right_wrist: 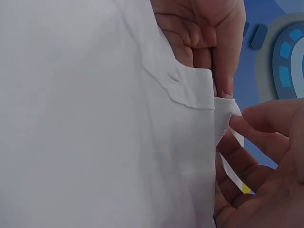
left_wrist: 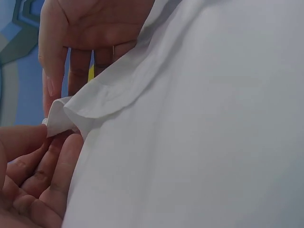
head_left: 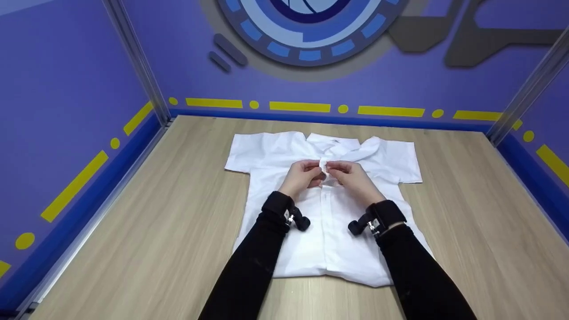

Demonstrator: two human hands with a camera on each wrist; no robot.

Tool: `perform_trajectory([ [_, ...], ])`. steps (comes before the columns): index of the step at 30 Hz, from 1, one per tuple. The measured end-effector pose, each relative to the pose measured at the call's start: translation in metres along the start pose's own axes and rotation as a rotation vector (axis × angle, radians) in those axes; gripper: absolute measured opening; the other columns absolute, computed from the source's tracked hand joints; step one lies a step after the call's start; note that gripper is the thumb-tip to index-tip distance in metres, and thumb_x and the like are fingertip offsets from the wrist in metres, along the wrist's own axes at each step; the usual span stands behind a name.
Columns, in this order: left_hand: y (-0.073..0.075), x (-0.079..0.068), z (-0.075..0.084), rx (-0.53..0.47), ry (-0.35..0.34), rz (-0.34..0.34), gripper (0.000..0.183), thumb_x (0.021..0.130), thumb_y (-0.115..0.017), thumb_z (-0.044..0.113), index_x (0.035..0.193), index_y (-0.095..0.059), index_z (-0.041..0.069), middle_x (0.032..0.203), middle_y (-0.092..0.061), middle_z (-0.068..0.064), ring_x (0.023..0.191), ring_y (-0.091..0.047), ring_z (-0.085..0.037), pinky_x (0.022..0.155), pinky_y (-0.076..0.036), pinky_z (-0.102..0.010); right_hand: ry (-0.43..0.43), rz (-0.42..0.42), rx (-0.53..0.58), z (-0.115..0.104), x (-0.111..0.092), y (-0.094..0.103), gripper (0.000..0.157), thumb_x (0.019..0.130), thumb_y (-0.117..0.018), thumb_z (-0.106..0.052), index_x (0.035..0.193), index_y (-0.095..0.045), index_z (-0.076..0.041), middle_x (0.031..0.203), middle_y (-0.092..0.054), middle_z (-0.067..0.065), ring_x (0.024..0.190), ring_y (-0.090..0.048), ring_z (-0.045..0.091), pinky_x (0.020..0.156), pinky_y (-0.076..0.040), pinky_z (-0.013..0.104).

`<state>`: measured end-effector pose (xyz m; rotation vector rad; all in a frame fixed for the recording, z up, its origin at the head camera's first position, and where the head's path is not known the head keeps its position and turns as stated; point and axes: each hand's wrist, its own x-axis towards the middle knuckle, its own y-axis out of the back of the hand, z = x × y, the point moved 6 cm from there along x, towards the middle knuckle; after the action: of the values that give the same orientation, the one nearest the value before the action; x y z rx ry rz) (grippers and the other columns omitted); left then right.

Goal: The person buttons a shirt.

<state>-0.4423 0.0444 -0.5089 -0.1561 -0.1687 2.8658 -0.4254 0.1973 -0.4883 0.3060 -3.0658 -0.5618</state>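
The left hand [head_left: 300,178] and right hand [head_left: 354,178] each pinch the raised front edge [head_left: 322,164] of the white shirt [head_left: 304,253] spread beneath them, so holding it lightly taut between both pinches should help.

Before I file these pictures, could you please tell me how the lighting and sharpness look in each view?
Head view: the white shirt is bright with faint folds, while the black sleeves lose most detail. Left wrist view: dimmer, the white shirt greyish and softly shaded, without harsh glare. Right wrist view: similarly dim and slightly soft, though the small slit is readable.
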Motion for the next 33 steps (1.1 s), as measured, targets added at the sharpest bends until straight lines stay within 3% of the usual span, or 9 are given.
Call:
perform_trajectory([
  [4,0.000,-0.003,0.006,0.087,-0.004,0.027,0.030,0.096,-0.057,0.008,0.126,-0.061,0.005,0.114,-0.069,-0.013,0.103,-0.067,-0.027,0.086,-0.056,-0.038,0.023,-0.010,-0.075,-0.003,-0.002,0.002,0.038,0.098,-0.053,-0.015,0.136,-0.055,-0.010,0.132,-0.059,0.013,0.113,-0.056,0.022,0.087,-0.049,0.030],
  [8,0.003,-0.009,0.019,0.214,-0.010,0.057,0.030,0.094,-0.060,0.011,0.124,-0.062,0.007,0.114,-0.067,-0.009,0.104,-0.064,-0.030,0.084,-0.055,-0.040,0.055,0.046,-0.172,-0.009,-0.005,0.015,0.035,0.097,-0.054,-0.015,0.131,-0.060,-0.010,0.130,-0.060,0.014,0.109,-0.057,0.025,0.087,-0.046,0.033],
  [11,0.007,-0.013,0.034,0.411,-0.063,0.066,0.030,0.093,-0.060,0.012,0.123,-0.063,0.007,0.116,-0.066,-0.009,0.106,-0.062,-0.026,0.086,-0.053,-0.036,0.105,0.115,-0.306,-0.013,-0.007,0.030,0.032,0.094,-0.055,-0.014,0.125,-0.063,-0.008,0.129,-0.060,0.015,0.114,-0.055,0.030,0.096,-0.043,0.040],
  [16,0.018,-0.017,0.060,0.847,-0.163,0.112,0.032,0.090,-0.063,0.015,0.122,-0.064,0.011,0.124,-0.064,-0.007,0.114,-0.058,-0.027,0.096,-0.047,-0.036,0.158,0.173,-0.601,-0.014,-0.008,0.046,0.034,0.092,-0.057,-0.020,0.123,-0.064,-0.007,0.129,-0.058,0.017,0.123,-0.045,0.039,0.104,-0.033,0.054],
  [19,0.026,-0.016,0.061,1.072,-0.126,0.126,0.040,0.085,-0.070,0.020,0.124,-0.063,0.016,0.128,-0.061,-0.005,0.117,-0.053,-0.031,0.097,-0.045,-0.043,0.152,0.109,-0.718,-0.011,-0.005,0.044,0.041,0.093,-0.060,-0.030,0.129,-0.060,-0.011,0.133,-0.055,0.015,0.125,-0.045,0.038,0.103,-0.033,0.057],
  [21,0.030,-0.015,0.057,1.173,-0.072,0.095,0.048,0.082,-0.075,0.024,0.127,-0.061,0.018,0.130,-0.060,-0.005,0.119,-0.050,-0.033,0.096,-0.044,-0.048,0.127,0.039,-0.770,-0.007,-0.002,0.041,0.049,0.093,-0.060,-0.039,0.134,-0.056,-0.013,0.136,-0.054,0.014,0.127,-0.044,0.038,0.103,-0.032,0.060],
  [24,0.032,-0.013,0.047,1.232,-0.023,0.021,0.057,0.078,-0.079,0.029,0.130,-0.060,0.016,0.133,-0.058,-0.005,0.124,-0.047,-0.034,0.099,-0.044,-0.049,0.060,-0.061,-0.838,-0.001,0.002,0.037,0.067,0.090,-0.059,-0.055,0.143,-0.047,-0.016,0.143,-0.048,0.015,0.132,-0.040,0.040,0.104,-0.030,0.066],
  [29,0.031,-0.009,0.043,1.217,-0.058,-0.064,0.061,0.077,-0.081,0.032,0.130,-0.060,0.010,0.133,-0.059,-0.007,0.128,-0.048,-0.031,0.105,-0.042,-0.044,-0.054,-0.151,-0.888,0.007,0.007,0.034,0.095,0.080,-0.050,-0.079,0.153,-0.028,-0.021,0.157,-0.028,0.016,0.144,-0.020,0.044,0.104,-0.008,0.079],
  [33,0.031,-0.009,0.043,1.227,-0.039,-0.121,0.062,0.079,-0.079,0.033,0.134,-0.058,0.013,0.139,-0.054,-0.006,0.136,-0.040,-0.033,0.108,-0.035,-0.056,-0.087,-0.196,-0.877,0.010,0.009,0.030,0.099,0.081,-0.044,-0.081,0.156,-0.017,-0.023,0.161,-0.011,0.019,0.146,-0.001,0.048,0.101,0.003,0.080],
])
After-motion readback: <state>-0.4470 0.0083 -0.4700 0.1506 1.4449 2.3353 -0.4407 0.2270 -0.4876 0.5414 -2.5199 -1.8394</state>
